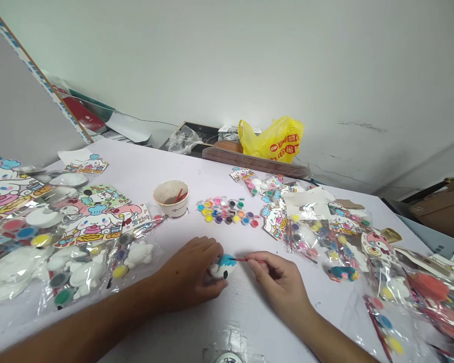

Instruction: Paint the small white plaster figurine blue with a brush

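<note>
My left hand (194,272) is closed around the side of a small white figurine (218,272) with a blue painted patch and a black spot. The fingers hide its left part. In my right hand (280,282) a thin red paintbrush (245,259) is pinched between thumb and fingers, its tip at the blue patch. Behind the hands lie several small paint pots (229,210) in many colours, grouped in rows. A paper cup (172,199) with liquid and a red brush inside stands to their left.
Clear bags of white figurines and paint pots (26,267) spread across the left. More packs (306,237) and a blue painted figurine (343,273) lie at right. A yellow plastic bag (274,141) sits behind the table's far edge. Clear tape (227,338) lies near the front.
</note>
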### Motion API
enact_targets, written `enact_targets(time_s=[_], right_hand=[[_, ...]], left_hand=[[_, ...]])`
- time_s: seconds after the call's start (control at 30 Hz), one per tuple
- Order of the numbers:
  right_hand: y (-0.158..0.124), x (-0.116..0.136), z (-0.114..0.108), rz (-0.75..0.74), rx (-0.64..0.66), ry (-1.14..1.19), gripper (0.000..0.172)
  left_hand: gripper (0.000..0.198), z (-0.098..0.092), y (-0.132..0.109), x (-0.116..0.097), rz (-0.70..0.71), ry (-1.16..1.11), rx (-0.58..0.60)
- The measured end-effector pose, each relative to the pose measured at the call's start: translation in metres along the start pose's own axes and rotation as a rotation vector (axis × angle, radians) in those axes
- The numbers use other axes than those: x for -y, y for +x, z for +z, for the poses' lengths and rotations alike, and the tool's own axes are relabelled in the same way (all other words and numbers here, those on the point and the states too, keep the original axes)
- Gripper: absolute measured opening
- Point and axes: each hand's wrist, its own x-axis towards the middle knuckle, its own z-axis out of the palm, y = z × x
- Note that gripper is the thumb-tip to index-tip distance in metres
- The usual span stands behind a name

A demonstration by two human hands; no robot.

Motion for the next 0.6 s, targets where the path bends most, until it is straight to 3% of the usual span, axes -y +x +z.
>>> enact_targets(time_s=[0.6], right_hand=[[-0.0006,-0.0017,0.0012,-0.021,0.017,-0.042,0.032]], left_hand=[[0.021,-0.0019,0.0005,-0.0011,-0.003,0.018,0.002]])
